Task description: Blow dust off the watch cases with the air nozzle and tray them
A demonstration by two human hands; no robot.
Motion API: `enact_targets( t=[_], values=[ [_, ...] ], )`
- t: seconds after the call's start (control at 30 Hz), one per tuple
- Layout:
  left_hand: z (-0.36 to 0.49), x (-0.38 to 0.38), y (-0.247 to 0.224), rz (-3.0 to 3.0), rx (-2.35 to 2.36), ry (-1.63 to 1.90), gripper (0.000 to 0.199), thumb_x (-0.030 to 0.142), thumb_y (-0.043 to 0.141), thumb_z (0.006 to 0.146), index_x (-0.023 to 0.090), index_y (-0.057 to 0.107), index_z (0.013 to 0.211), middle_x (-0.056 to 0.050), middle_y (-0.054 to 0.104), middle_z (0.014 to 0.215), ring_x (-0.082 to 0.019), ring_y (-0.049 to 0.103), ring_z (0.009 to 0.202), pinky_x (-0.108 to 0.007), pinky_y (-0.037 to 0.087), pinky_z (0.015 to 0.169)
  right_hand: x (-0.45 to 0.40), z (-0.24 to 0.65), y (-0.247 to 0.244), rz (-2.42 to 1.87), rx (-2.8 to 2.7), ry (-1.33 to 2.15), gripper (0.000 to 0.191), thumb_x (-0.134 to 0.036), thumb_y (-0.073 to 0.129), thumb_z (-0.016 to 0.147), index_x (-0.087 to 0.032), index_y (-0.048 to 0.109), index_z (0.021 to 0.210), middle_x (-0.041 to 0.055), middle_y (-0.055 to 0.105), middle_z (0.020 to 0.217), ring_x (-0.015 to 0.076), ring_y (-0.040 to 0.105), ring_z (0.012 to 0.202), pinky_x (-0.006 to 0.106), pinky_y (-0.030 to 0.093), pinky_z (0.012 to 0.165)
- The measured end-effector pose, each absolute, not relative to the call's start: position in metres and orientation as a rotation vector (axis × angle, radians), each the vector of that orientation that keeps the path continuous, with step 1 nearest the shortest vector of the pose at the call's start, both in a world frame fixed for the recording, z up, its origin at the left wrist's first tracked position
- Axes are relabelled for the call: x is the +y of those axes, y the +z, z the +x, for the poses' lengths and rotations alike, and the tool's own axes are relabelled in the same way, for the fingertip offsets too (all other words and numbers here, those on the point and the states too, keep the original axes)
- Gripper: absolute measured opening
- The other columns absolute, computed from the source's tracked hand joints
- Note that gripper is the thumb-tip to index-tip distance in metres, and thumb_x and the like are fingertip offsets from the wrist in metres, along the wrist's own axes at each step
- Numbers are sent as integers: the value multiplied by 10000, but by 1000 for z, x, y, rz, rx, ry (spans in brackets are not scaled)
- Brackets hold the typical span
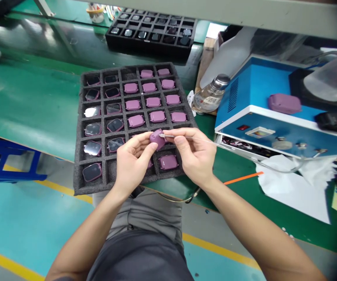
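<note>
A purple watch case is pinched between the thumb and fingers of my left hand, above the near part of a dark foam tray. My right hand holds a thin tool with a clear tube, its metal tip touching the case. The tray's left columns hold watches with dark screens, such as one at the near left corner. Purple cases, such as one in the near row, lie in the right columns.
Right of the tray stand a clear bottle and a blue machine with another purple case on top. White paper and an orange stick lie nearer. Behind is a black tray; a blue stool is left.
</note>
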State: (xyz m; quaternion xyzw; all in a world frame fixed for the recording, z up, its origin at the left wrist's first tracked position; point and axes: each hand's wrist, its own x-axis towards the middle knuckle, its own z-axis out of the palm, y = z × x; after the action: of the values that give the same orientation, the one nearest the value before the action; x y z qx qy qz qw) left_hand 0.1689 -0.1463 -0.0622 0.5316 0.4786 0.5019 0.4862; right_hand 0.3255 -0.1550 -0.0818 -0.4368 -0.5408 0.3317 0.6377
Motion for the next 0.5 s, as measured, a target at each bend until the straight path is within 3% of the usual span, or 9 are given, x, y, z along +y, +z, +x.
enact_targets(
  t=[0.5],
  values=[
    [167,-146,-65,1369,1127,1259,254,235,770,877,169,771,1122,-54,805,1057,-163,765,939,-228,619,829,-154,325,-83,-979,-1205,813,206,-395,673,979,-208,735,1038,71,789,1050,200,769,965,352,646,899]
  ],
)
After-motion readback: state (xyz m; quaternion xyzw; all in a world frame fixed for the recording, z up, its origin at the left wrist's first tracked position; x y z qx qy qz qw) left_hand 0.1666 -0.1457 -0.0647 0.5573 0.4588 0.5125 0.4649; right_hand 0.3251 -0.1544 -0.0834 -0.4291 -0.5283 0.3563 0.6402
